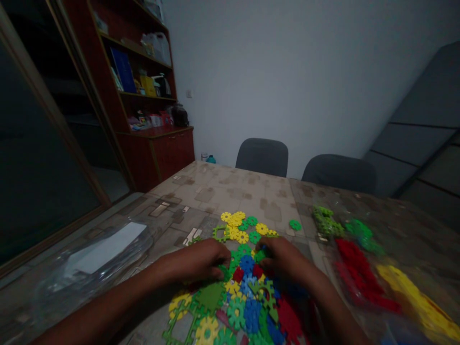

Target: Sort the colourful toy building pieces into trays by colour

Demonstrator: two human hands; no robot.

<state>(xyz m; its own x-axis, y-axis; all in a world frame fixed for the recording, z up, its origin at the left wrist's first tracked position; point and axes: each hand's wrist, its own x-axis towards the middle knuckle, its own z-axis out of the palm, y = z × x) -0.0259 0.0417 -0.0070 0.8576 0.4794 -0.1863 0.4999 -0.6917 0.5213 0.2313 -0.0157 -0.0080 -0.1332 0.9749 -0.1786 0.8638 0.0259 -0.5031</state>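
Both hands are over a loose pile of notched plastic building pieces in green, yellow, blue and red. On the pile's left, my left hand (208,258) has its thumb and fingers curled together around a green notched disc (224,272), which the fingers partly hide. Opposite it, my right hand (282,256) pinches another green notched disc (259,256). Between the hands lie a blue disc (247,264) and a small red piece (238,274). Closer to me are a flat green square (210,297) and a yellow gear-shaped disc (207,330).
Yellow discs (235,219) lie beyond my hands, with a lone green disc (295,224) farther right. Bags of green (327,221), red (359,273) and yellow pieces (419,302) line the right. A clear plastic package (108,254) is at left. Grey chairs (262,155) stand across the patterned table (230,187).
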